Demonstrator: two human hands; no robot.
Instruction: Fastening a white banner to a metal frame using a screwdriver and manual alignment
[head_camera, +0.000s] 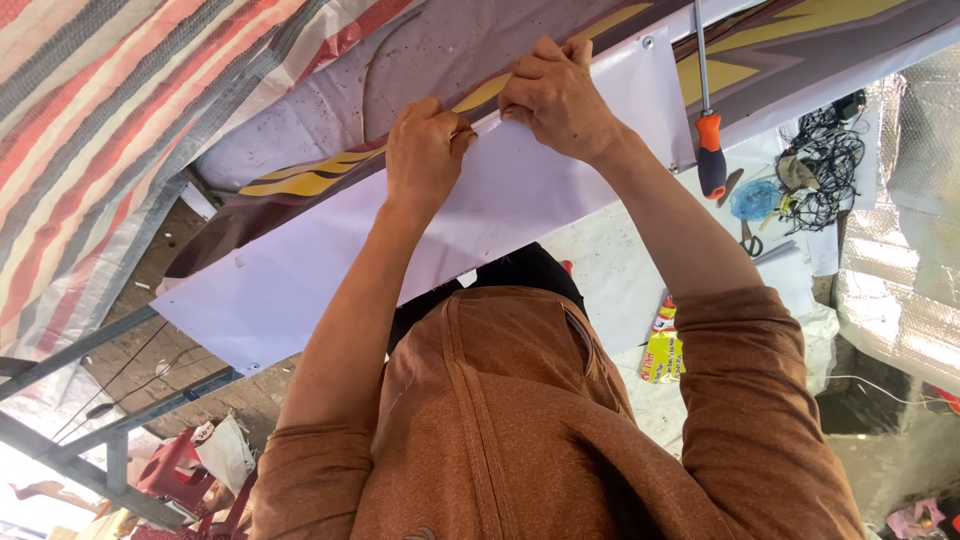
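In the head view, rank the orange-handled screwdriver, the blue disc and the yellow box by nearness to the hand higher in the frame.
Measured from that hand, which grips the white banner edge:
1. Orange-handled screwdriver, just beside it toward the frame's right.
2. Blue disc, further right, near the black cable tangle.
3. Yellow box, well below, by the sleeve.

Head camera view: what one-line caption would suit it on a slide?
Both hands, left hand and right hand, pinch the folded edge of a white banner sheet beside an orange-handled screwdriver.
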